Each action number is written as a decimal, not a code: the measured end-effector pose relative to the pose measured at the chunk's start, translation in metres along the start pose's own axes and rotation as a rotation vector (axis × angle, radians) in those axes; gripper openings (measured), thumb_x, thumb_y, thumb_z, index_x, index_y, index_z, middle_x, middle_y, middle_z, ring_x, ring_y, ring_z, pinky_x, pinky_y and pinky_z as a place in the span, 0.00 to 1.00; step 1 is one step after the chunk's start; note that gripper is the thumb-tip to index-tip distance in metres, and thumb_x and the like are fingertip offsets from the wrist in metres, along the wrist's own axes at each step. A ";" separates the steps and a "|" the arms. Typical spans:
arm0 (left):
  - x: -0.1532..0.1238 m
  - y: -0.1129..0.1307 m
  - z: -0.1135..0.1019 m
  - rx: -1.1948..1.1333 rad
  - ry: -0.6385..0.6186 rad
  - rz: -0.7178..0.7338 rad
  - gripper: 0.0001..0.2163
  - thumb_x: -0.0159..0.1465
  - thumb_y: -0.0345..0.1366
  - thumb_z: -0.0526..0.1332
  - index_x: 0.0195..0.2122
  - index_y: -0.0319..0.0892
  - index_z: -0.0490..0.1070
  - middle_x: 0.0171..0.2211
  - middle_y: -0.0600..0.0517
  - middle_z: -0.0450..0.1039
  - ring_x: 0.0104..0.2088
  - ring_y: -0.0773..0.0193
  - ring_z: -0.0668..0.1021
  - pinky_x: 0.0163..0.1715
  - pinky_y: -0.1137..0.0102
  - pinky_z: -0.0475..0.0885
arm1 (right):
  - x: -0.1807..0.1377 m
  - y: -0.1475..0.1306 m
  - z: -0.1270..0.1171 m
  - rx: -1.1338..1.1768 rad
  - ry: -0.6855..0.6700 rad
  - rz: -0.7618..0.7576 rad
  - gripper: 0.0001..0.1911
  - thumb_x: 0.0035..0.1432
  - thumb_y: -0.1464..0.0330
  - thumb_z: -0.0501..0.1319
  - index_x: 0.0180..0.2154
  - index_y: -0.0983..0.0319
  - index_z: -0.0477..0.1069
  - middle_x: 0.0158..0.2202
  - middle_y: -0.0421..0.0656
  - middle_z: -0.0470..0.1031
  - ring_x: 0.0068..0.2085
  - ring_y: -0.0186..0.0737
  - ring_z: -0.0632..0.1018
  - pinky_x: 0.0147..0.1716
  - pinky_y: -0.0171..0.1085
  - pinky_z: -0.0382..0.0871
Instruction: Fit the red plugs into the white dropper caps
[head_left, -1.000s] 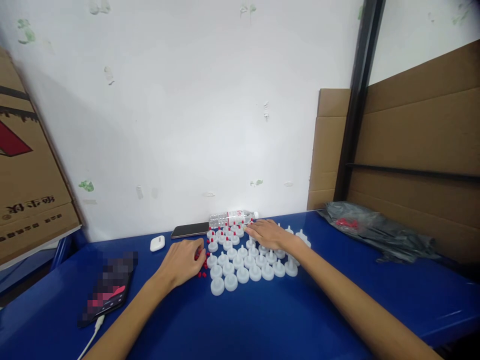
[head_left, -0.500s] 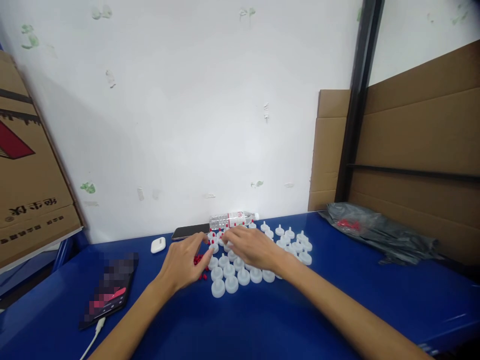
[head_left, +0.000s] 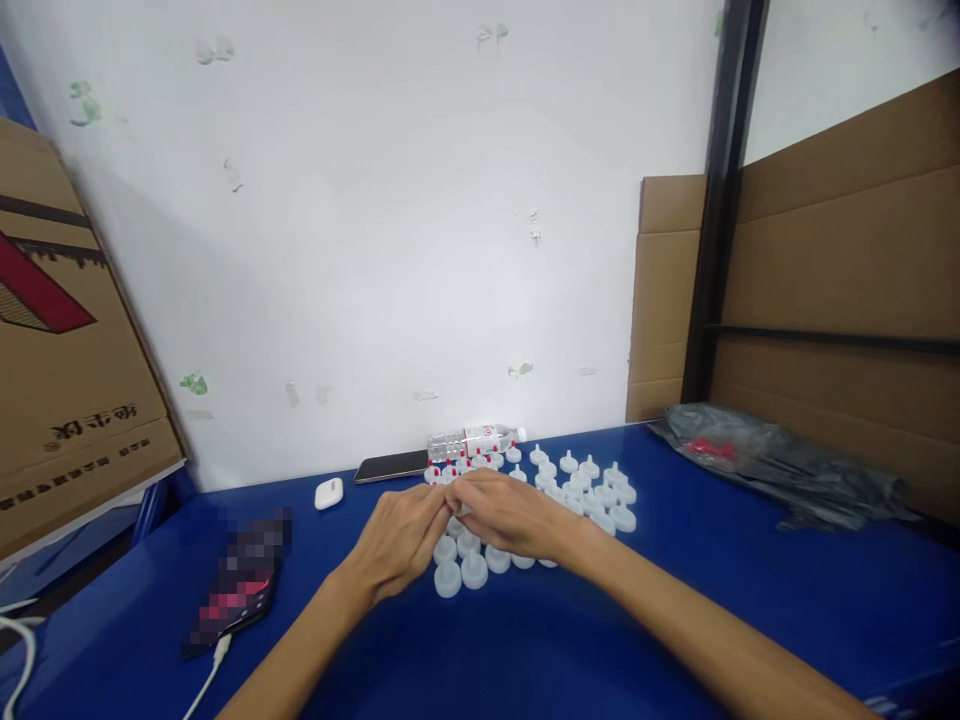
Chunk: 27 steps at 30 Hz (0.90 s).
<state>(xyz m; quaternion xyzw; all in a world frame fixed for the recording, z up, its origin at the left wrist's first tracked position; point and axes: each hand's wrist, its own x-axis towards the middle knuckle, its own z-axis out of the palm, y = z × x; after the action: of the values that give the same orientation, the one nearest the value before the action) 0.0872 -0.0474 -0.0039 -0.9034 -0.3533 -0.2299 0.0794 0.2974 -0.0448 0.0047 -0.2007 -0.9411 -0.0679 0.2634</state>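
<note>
The left hand [head_left: 400, 540] and the right hand [head_left: 511, 515] meet fingertip to fingertip in the middle of the blue table [head_left: 675, 610], knuckles up and fingers curled inward. The fingertips are pressed close together, but anything pinched between them is hidden, so I cannot tell whether either hand grips something.

Directly under and around both hands stands a cluster of white caps [head_left: 448, 579], upright in loose rows. The nearest ones sit just in front of the hands, and the rest spread to the right and toward the table's far edge. A few red-tipped caps [head_left: 463, 465] stand in the farthest rows.

Behind them, along the far edge, a water bottle [head_left: 475, 441] lies on its side, with a dark phone [head_left: 391, 466] flat just to its left and a small white case [head_left: 328, 493] further left. Toward the near left corner lies a second phone [head_left: 241, 588] with a white cable [head_left: 208, 675] plugged in. A black plastic bag [head_left: 780, 465] lies crumpled at the far right corner.
</note>
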 end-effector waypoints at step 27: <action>-0.008 -0.042 0.000 0.116 -0.003 -0.357 0.17 0.70 0.39 0.47 0.23 0.44 0.59 0.24 0.53 0.72 0.27 0.61 0.73 0.28 0.68 0.54 | -0.056 0.094 -0.007 -0.026 -0.062 0.608 0.33 0.72 0.52 0.34 0.28 0.59 0.68 0.28 0.44 0.74 0.32 0.44 0.75 0.37 0.40 0.65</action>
<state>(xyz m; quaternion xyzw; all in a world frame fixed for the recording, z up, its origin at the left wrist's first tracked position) 0.0543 -0.0214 -0.0086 -0.8205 -0.5209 -0.2183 0.0886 0.3831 0.0197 -0.0162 -0.4785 -0.8445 0.0081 0.2403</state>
